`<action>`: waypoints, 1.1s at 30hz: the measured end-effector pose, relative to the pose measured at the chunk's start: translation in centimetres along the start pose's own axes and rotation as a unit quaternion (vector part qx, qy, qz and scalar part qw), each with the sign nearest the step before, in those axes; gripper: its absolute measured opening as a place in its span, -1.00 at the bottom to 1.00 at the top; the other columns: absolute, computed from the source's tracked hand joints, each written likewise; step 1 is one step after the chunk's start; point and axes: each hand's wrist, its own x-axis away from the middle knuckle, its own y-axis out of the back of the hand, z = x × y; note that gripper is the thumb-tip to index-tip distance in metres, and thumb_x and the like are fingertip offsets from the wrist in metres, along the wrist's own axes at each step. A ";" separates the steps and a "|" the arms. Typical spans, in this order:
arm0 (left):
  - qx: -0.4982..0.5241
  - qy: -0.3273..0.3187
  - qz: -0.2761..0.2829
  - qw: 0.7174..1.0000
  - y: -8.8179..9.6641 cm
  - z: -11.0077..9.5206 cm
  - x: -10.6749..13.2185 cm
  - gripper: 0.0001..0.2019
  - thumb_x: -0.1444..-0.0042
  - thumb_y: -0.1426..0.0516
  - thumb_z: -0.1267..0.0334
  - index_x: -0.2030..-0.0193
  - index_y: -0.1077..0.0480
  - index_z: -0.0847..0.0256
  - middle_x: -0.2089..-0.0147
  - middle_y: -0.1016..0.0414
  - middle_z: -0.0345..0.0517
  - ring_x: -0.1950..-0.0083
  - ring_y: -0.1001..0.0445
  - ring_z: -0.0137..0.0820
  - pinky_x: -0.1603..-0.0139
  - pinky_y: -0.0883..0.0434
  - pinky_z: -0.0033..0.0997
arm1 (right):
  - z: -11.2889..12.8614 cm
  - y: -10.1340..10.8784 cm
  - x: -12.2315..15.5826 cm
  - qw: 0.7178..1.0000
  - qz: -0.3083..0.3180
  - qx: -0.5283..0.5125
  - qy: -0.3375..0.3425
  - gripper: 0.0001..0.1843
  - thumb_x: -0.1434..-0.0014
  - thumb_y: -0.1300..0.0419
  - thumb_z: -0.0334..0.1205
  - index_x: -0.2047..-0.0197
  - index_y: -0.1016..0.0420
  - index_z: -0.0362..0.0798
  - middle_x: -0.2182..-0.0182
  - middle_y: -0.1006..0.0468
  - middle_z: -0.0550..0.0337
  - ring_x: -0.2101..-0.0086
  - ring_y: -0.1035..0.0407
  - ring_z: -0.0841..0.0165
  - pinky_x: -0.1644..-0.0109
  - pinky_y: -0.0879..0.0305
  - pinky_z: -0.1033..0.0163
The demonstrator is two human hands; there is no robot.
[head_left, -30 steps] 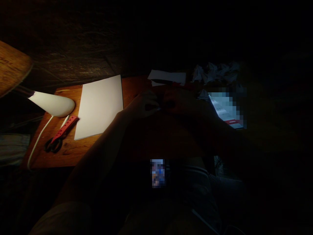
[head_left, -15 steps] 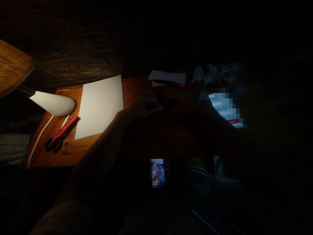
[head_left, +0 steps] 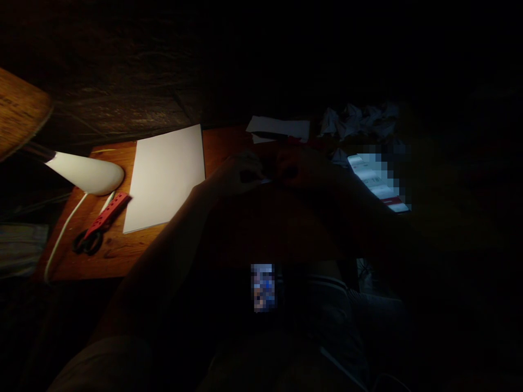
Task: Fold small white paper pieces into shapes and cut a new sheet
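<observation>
The scene is very dark, lit only by a desk lamp [head_left: 87, 173] at the left. My left hand [head_left: 239, 174] and my right hand [head_left: 296, 166] meet over the middle of the wooden table [head_left: 118, 253], fingers curled together around something small and pale that I cannot make out. A stack of white paper [head_left: 165, 177] lies just left of my left hand.
Red-handled scissors [head_left: 100, 223] lie below the lamp beside a white cord [head_left: 61, 239]. Folded paper [head_left: 280, 128] and crumpled paper [head_left: 359, 120] sit at the table's far side. A lit screen [head_left: 378, 177] glows at the right, a smaller one [head_left: 263, 286] near my lap.
</observation>
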 end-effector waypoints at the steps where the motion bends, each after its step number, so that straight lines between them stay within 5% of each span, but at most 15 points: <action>1: 0.002 -0.001 0.001 1.000 0.0 0.0 0.0 -0.87 -0.29 -0.32 0.15 0.14 -0.68 0.10 0.01 -0.76 -0.02 -0.16 -0.69 -0.15 -0.19 -0.61 -0.11 | 0.0 0.0 0.0 1.000 0.002 0.000 0.000 -0.79 -0.20 -0.32 -0.32 0.18 -0.82 -0.02 0.00 -0.74 0.01 0.06 -0.58 0.15 -0.07 -0.37 0.06; 10: -0.029 -0.008 0.019 0.999 0.2 -0.3 0.0 -0.85 -0.27 -0.29 0.22 0.08 -0.68 0.13 -0.02 -0.76 -0.04 -0.18 -0.68 -0.16 -0.24 -0.59 -0.13 | -0.3 0.4 0.2 1.000 0.026 -0.003 0.001 -0.78 -0.26 -0.34 -0.34 0.13 -0.85 0.00 -0.07 -0.75 0.05 -0.02 -0.58 0.15 -0.15 -0.36 0.06; 16: -0.097 -0.015 0.043 0.994 0.5 -1.4 -0.2 -0.64 -0.30 -0.24 0.24 -0.19 -0.68 0.08 -0.13 -0.75 0.00 -0.18 -0.68 -0.13 -0.23 -0.57 -0.10 | -0.1 0.7 0.3 0.999 0.037 0.011 0.009 -0.75 -0.31 -0.32 -0.35 0.06 -0.85 0.02 -0.08 -0.73 0.02 -0.02 -0.56 0.15 -0.11 -0.36 0.06; 23: -0.088 -0.046 0.049 0.994 0.3 -0.9 -0.2 -0.72 -0.33 -0.21 0.28 -0.05 -0.74 0.11 -0.02 -0.77 -0.01 -0.20 -0.66 -0.09 -0.29 -0.55 -0.01 | 0.2 0.7 0.4 0.999 0.036 0.016 0.004 -0.69 -0.31 -0.30 -0.34 -0.03 -0.84 0.00 -0.08 -0.72 0.03 -0.01 -0.55 0.14 -0.09 -0.34 0.04; 33: -0.087 -0.005 0.081 0.993 0.6 -1.2 -0.6 -0.76 -0.32 -0.23 0.25 0.00 -0.74 0.07 -0.07 -0.74 -0.03 -0.27 -0.60 -0.08 -0.35 -0.51 -0.01 | 1.1 0.9 0.4 0.996 0.055 0.068 -0.023 -0.63 -0.24 -0.28 -0.37 -0.01 -0.85 0.04 -0.16 -0.71 0.04 -0.06 -0.53 0.11 -0.06 -0.29 0.08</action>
